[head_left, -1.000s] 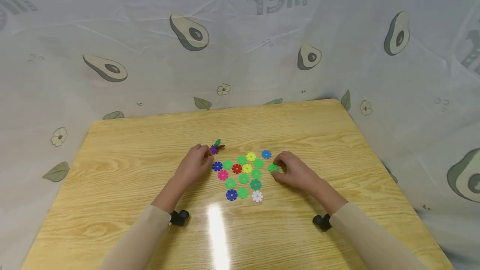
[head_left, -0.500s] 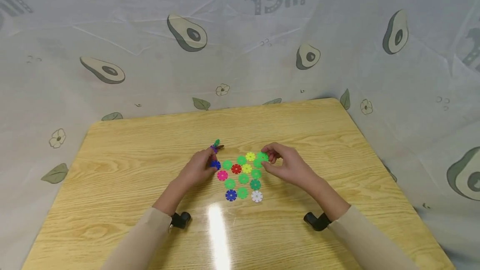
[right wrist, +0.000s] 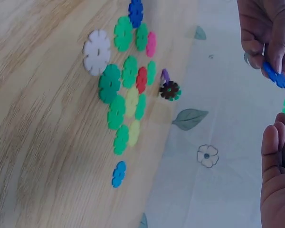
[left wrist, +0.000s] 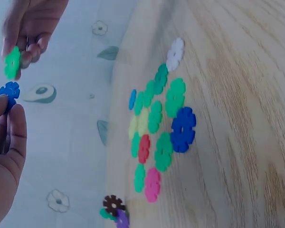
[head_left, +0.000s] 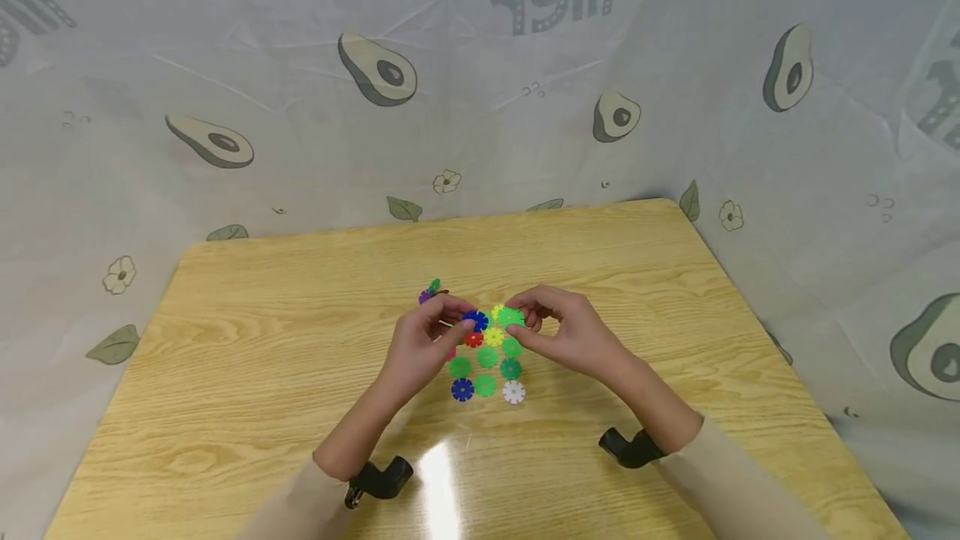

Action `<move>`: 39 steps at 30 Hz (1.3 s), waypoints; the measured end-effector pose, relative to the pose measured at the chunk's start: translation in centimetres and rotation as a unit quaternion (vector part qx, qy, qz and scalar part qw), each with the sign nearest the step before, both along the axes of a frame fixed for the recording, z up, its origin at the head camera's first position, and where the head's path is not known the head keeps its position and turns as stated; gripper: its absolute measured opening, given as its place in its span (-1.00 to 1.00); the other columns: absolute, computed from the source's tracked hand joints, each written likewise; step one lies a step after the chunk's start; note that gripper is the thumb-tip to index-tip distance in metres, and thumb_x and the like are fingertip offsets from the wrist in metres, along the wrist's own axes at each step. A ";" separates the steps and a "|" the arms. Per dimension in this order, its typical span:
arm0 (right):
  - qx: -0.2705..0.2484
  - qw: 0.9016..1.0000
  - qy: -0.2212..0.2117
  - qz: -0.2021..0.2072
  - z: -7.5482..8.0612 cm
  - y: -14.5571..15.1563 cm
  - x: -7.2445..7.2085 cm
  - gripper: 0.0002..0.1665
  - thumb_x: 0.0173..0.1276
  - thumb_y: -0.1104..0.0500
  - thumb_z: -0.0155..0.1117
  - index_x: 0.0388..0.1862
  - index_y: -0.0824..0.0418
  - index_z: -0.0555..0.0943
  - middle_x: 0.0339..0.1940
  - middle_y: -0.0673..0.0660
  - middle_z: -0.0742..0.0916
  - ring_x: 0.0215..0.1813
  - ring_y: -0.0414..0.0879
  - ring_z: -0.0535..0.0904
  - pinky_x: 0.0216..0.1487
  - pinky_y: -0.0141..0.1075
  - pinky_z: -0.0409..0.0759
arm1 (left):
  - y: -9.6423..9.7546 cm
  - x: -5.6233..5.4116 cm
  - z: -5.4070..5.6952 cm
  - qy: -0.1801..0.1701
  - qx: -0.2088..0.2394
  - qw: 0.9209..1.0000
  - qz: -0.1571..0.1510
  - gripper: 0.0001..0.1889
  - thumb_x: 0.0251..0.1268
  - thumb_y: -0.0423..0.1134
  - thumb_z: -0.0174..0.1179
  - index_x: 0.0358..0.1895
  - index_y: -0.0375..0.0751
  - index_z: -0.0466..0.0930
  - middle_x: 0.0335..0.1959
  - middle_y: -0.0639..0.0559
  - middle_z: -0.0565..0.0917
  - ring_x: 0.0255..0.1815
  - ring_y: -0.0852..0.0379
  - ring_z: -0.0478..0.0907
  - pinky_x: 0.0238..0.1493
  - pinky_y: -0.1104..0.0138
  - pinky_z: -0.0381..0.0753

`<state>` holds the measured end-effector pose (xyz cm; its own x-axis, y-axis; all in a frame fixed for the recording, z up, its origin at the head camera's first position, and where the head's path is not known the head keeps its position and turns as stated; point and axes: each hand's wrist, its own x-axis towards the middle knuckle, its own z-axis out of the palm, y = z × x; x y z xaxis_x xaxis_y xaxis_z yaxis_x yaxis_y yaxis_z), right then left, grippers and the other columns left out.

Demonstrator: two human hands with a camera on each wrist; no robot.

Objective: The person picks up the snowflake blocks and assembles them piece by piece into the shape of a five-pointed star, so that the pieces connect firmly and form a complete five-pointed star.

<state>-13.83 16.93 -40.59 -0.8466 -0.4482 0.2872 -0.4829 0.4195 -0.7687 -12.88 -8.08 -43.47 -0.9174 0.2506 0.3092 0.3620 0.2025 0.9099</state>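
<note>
My left hand point(head_left: 423, 346) pinches a dark blue notched plastic disc point(head_left: 477, 322) between thumb and fingers. Facing it, my right hand point(head_left: 573, 332) pinches a green notched disc point(head_left: 512, 317). Both discs are held up over the table, edge towards edge, and a small gap shows between them in the left wrist view. Below lie more flat discs: a red disc point(head_left: 473, 340), a yellow disc point(head_left: 493, 337), a white disc point(head_left: 513, 392), another dark blue disc point(head_left: 462, 390) and several green ones. The left hand partly covers a pink disc point(left wrist: 152, 184) in the head view.
Behind my left hand stands a small joined cluster with a brown disc point(right wrist: 170, 90) and purple and green ones. A light blue disc point(right wrist: 118, 174) lies apart, hidden in the head view. The wooden table point(head_left: 300, 290) meets a patterned cloth backdrop point(head_left: 480, 107).
My right hand has lifted the green disc and carried it leftward. My left hand has picked the dark blue disc off the table and moved right, bringing the two discs close together.
</note>
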 end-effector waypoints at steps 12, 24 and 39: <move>0.017 0.998 0.047 0.044 0.3 -0.7 0.3 -0.77 0.39 0.25 0.48 0.00 0.20 0.73 -0.29 -0.01 0.73 -0.25 -0.19 0.59 -0.17 -0.31 0.68 | 0.7 0.8 0.8 0.084 -0.027 0.996 -0.010 -0.87 0.45 -0.38 0.31 -0.03 -0.29 0.73 -0.17 -0.11 0.80 -0.20 -0.01 0.76 -0.09 0.35 0.80; -0.003 0.996 0.047 0.081 -0.5 -1.4 0.4 -0.80 0.38 0.29 0.47 -0.04 0.26 0.73 -0.34 0.01 0.73 -0.29 -0.24 0.57 -0.23 -0.40 0.64 | 0.1 1.4 0.9 0.115 -0.055 0.992 -0.010 -0.89 0.39 -0.45 0.33 -0.12 -0.26 0.78 -0.23 -0.09 0.80 -0.25 0.06 0.76 -0.15 0.37 0.80; 0.004 0.998 -0.056 0.020 -2.0 0.0 -1.6 -0.70 0.53 0.16 0.35 0.14 0.27 0.68 -0.16 0.09 0.75 -0.15 -0.16 0.61 -0.02 -0.33 0.69 | -0.7 0.9 0.9 -0.035 0.036 0.998 0.028 -0.80 0.48 -0.37 0.28 0.06 -0.35 0.70 -0.19 -0.19 0.73 -0.27 0.11 0.72 -0.18 0.38 0.80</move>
